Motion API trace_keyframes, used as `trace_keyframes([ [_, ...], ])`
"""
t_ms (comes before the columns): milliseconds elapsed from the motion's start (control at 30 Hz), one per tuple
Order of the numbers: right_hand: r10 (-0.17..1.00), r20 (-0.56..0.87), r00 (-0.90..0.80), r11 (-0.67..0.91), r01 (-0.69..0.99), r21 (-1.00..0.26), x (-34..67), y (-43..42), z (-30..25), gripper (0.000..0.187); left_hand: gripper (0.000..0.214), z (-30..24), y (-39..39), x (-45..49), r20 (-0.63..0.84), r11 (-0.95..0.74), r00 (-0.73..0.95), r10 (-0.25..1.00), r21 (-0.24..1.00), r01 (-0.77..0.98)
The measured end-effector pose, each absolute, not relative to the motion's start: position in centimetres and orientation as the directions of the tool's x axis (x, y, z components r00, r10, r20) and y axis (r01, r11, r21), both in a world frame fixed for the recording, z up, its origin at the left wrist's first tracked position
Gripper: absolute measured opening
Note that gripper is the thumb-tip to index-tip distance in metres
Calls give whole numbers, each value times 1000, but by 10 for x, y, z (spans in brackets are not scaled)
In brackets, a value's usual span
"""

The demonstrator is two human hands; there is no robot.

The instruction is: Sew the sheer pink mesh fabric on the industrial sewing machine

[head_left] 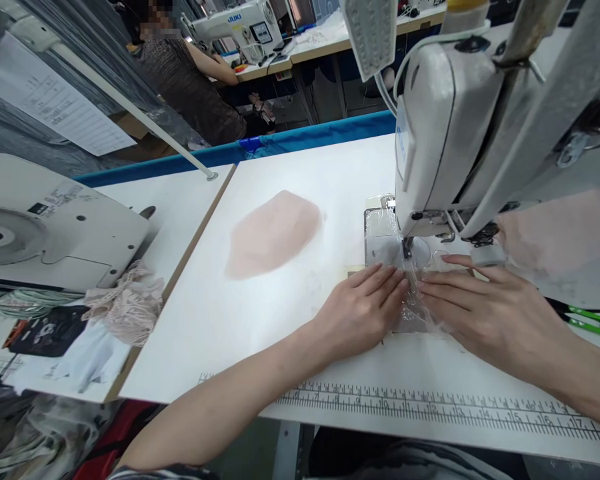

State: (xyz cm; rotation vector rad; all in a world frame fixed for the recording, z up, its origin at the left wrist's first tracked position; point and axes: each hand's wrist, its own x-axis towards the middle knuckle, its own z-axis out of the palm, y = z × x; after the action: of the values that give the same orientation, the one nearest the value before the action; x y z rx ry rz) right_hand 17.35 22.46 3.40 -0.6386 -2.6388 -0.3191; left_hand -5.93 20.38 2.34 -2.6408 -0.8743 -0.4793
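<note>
While the white desk (260,333) spreads wide beneath both forearms, the sewing machine (445,133) rises just beyond the fingertips, its head overhanging them. A pale pink fabric piece (275,233) lies flat well off to the left of the left fingers, apart from everything else. The left hand (363,310) and right hand (485,313) rest palm down side by side, their fingertips nearly meeting, neither one nearer than the other. The fingers (387,280) are stretched out flat, curled around nothing, pressing a small sheer piece (414,303) against the desk. That piece lies under and between the fingertips. Its long axis seems to run away from the person toward the presser foot (407,250), which stands just ahead of the fingertips over the piece's far end.
</note>
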Motion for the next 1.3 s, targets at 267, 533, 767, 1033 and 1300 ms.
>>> trace_keyframes([
  [267,366,457,-811,869,473,145,173,231,30,34,31,19,213,-60,395,-754,755,523,-199,626],
  [533,371,449,-813,857,486,172,173,231,29,35,31,20,208,-61,387,-758,756,529,-186,625],
  [767,379,436,-816,843,499,202,172,229,25,37,31,20,213,-63,375,-744,740,558,-169,646],
  [1033,387,444,-808,836,511,202,171,231,23,33,38,19,226,-67,308,-727,729,611,-148,671],
  [1300,367,462,-808,831,507,227,171,231,25,28,31,21,210,-62,405,-758,740,536,-156,634],
])
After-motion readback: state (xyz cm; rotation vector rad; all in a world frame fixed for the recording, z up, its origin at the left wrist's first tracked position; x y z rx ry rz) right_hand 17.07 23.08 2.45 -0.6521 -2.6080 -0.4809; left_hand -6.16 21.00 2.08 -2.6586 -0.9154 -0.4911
